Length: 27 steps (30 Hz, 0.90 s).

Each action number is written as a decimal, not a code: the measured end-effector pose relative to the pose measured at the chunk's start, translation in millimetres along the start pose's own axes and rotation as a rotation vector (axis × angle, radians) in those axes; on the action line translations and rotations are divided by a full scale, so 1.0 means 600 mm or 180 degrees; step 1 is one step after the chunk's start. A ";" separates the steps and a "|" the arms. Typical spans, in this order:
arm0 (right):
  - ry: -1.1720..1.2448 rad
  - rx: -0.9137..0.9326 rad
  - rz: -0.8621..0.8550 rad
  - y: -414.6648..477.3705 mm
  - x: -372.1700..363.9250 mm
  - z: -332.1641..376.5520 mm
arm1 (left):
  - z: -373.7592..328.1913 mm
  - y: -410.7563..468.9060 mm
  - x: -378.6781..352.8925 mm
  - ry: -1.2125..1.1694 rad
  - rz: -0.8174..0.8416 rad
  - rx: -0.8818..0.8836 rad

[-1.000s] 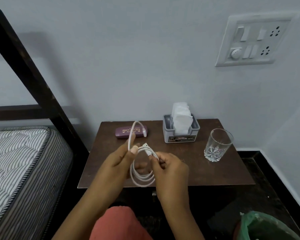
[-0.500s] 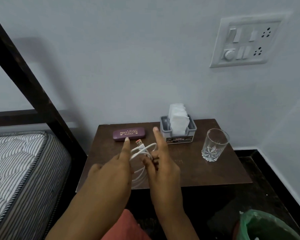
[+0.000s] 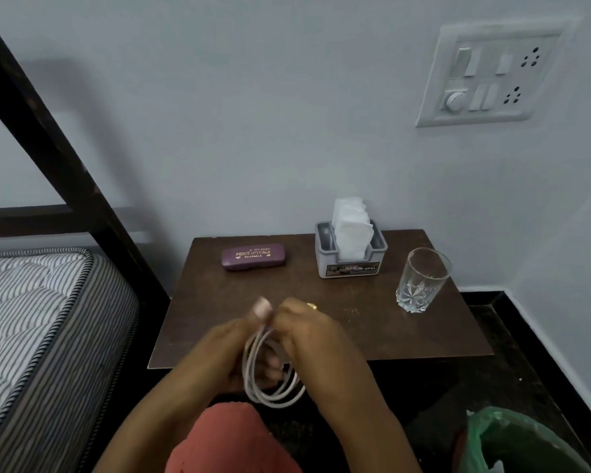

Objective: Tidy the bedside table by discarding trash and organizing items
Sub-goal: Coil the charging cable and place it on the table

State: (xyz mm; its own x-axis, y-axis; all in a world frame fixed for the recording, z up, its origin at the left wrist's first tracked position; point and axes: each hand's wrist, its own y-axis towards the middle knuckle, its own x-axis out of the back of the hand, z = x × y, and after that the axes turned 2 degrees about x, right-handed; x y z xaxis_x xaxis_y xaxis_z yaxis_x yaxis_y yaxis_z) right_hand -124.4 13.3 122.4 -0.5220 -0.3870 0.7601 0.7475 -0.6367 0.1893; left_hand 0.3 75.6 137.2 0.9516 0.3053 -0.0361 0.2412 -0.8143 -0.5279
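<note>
A white cable hangs as a coil of a few loops between my hands, over the front edge of the dark brown bedside table. My left hand pinches the top of the coil, thumb up. My right hand grips the same spot from the right; a ring shows on one finger. On the table stand a purple glasses case at the back left, a grey tissue holder with white tissues at the back middle, and an empty drinking glass at the right.
A bed with a striped mattress and dark wooden frame sits left of the table. A bin lined with a green bag is at the lower right on the dark floor. A switch panel is on the wall.
My hands have drawn back toward me and closed together on the top of the cable. The loose end is gathered in and the coil now hangs below my fingers.
</note>
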 end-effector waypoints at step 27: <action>0.3170 -0.0962 -0.0460 0.001 -0.007 -0.030 | 0.046 -0.011 -0.013 -0.1401 -0.0474 -0.1064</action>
State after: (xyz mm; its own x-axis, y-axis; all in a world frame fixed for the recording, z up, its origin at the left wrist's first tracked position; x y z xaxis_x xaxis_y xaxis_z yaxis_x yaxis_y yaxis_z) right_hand -129.1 2.5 108.3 -0.8025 -0.5805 -0.1380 0.5892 -0.8074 -0.0298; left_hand -14.0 92.5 117.4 0.7510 0.5471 -0.3696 0.4817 -0.8369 -0.2600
